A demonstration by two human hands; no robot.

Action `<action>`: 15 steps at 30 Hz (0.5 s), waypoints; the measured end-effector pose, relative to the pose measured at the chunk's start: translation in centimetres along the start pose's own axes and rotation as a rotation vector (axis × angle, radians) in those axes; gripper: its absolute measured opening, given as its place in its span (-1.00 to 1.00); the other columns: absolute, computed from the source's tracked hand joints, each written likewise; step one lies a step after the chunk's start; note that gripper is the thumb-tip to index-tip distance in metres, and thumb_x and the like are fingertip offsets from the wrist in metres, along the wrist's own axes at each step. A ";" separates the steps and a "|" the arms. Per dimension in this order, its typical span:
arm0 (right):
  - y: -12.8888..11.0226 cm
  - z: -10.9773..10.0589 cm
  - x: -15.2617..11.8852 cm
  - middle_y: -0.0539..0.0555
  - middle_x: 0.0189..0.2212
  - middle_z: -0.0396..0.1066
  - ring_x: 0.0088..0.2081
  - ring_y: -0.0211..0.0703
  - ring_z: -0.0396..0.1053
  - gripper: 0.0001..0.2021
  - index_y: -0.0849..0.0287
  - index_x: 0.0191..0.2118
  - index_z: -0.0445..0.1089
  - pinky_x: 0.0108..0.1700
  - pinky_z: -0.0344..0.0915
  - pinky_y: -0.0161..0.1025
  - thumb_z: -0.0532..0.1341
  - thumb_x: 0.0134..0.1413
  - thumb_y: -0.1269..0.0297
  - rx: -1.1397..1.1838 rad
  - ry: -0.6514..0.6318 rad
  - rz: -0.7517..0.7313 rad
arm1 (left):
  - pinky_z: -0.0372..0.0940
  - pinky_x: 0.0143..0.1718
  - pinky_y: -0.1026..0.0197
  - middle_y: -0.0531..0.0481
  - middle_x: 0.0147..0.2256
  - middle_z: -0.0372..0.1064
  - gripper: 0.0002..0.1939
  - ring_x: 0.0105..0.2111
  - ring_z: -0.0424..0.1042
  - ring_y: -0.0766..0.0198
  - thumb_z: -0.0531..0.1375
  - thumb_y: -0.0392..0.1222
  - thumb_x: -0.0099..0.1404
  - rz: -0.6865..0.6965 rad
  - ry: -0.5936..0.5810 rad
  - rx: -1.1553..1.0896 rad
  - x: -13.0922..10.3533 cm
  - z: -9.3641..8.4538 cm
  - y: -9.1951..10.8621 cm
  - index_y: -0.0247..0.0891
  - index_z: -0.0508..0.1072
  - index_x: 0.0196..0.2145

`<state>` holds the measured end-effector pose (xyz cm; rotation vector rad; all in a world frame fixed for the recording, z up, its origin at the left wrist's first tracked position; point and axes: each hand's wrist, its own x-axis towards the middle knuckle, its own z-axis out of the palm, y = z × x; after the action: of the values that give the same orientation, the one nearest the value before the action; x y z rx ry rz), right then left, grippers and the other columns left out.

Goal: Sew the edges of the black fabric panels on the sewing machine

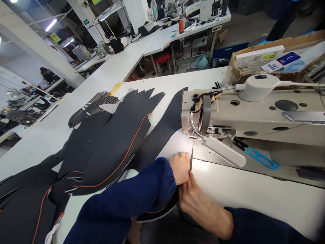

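Observation:
A black fabric panel (162, 125) with a white ribbed backing (175, 145) runs from the sewing machine (210, 115) down to my lap. My left hand (180, 167) is closed on the panel's edge, just below the machine's needle area, its fingers curled. Right beneath it, my right hand (200, 206) pinches the same edge, thumb and fingers pressed together. The hands touch each other. The needle and presser foot are mostly hidden behind the machine's head and a white lamp (224, 150) on a bendable metal neck. Orange piping shows on the fabric near my lap.
Black panels with orange piping (127, 152) lie stacked on the white table (88, 91) to the left. Smaller dark pieces (93, 105) sit behind them. A blue-and-black tool (259, 157) rests on the machine bed. Behind the machine stands a cardboard box (233, 69) holding packages.

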<state>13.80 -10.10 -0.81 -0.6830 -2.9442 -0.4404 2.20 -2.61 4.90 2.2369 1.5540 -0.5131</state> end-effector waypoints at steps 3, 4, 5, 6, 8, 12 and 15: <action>-1.3 0.1 -0.1 0.57 -0.12 0.40 -0.07 0.39 0.37 -0.54 0.58 -0.08 0.39 -0.01 0.20 0.37 0.09 -0.11 0.38 0.014 0.081 -0.003 | 0.37 -0.25 0.09 -0.32 -0.07 0.29 -0.41 -0.21 0.42 0.04 0.10 -0.27 0.14 0.000 0.042 0.009 1.3 0.1 0.0 -0.51 0.19 0.13; -1.8 0.4 -0.2 0.59 -0.14 0.40 -0.08 0.40 0.38 -0.54 0.60 -0.09 0.39 -0.05 0.23 0.37 0.08 -0.10 0.38 0.019 0.131 -0.009 | 0.37 -0.27 0.09 -0.32 -0.08 0.29 -0.43 -0.23 0.42 0.05 0.10 -0.29 0.13 -0.003 0.056 0.011 1.8 0.0 -0.1 -0.50 0.22 0.11; -2.3 0.7 -0.3 0.60 -0.14 0.40 -0.09 0.40 0.39 -0.55 0.61 -0.10 0.39 -0.07 0.24 0.35 0.08 -0.10 0.38 0.022 0.171 -0.014 | 0.37 -0.28 0.09 -0.32 -0.08 0.29 -0.45 -0.24 0.43 0.05 0.10 -0.29 0.13 -0.009 0.068 0.013 2.1 -0.1 -0.1 -0.50 0.23 0.09; -2.6 1.0 -0.3 0.60 -0.15 0.41 -0.09 0.40 0.39 -0.56 0.60 -0.11 0.39 -0.08 0.25 0.35 0.09 -0.10 0.38 0.025 0.195 -0.019 | 0.37 -0.29 0.09 -0.33 -0.07 0.29 -0.46 -0.25 0.43 0.05 0.11 -0.30 0.12 -0.013 0.076 0.012 2.3 -0.2 -0.1 -0.50 0.25 0.08; -2.7 1.3 -0.1 0.58 -0.15 0.41 -0.10 0.38 0.39 -0.58 0.59 -0.12 0.40 -0.08 0.25 0.34 0.11 -0.13 0.39 0.029 0.174 -0.021 | 0.37 -0.29 0.08 -0.34 -0.08 0.28 -0.47 -0.25 0.43 0.05 0.13 -0.29 0.10 -0.008 0.072 0.006 2.4 -0.4 -0.1 -0.51 0.26 0.04; -0.6 0.3 0.7 0.53 -0.21 0.44 -0.15 0.31 0.39 -0.63 0.54 -0.14 0.42 -0.08 0.24 0.32 0.12 -0.13 0.48 0.007 0.007 -0.064 | 0.37 -0.29 0.09 -0.30 -0.13 0.30 -0.52 -0.26 0.42 0.05 0.17 -0.29 0.08 0.020 0.007 -0.020 1.2 -0.4 -0.2 -0.49 0.29 -0.02; 0.8 -0.9 1.4 0.46 -0.28 0.46 -0.19 0.26 0.40 -0.69 0.47 -0.21 0.46 -0.11 0.26 0.28 0.11 -0.12 0.52 0.007 -0.039 -0.087 | 0.37 -0.28 0.09 -0.29 -0.12 0.29 -0.57 -0.22 0.41 0.05 0.16 -0.29 0.11 0.031 0.026 -0.011 0.7 0.2 -0.3 -0.44 0.30 -0.04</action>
<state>12.96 -9.11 0.45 -0.5702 -3.0199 -0.4282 2.10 -2.03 4.32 2.2643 1.5285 -0.4676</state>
